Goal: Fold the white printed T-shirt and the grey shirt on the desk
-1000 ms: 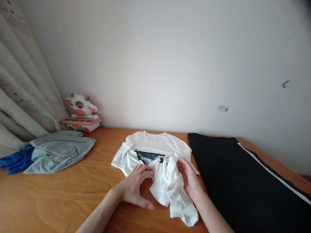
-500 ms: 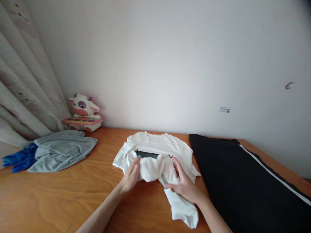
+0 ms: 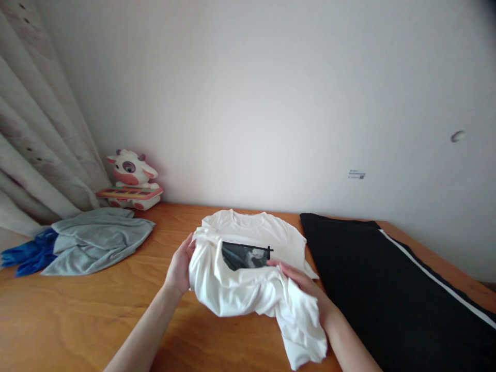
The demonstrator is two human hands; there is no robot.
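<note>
A white T-shirt (image 3: 240, 299) with a dark printed picture lies on the wooden table, its collar toward the wall and its lower part bunched up toward me. At the shirt's left edge, my left hand (image 3: 182, 266) is closed round the fabric, some fingertips hidden behind it. My right hand (image 3: 306, 287) grips the bunched cloth at the right, just below the print, and is partly covered by it. A crumpled end of the shirt hangs down beside my right wrist.
Black fabric with a white stripe (image 3: 360, 279) lies at the right. A grey cloth (image 3: 101, 240) and a blue cloth (image 3: 33, 253) are at the left, below a cow-shaped toy keyboard (image 3: 130, 181). A curtain (image 3: 39, 113) hangs at the far left; the wall stands behind.
My left hand has moved left to the shirt's side, and my right hand slightly right. The bunched cloth has spread wider toward me, and more of the dark print shows.
</note>
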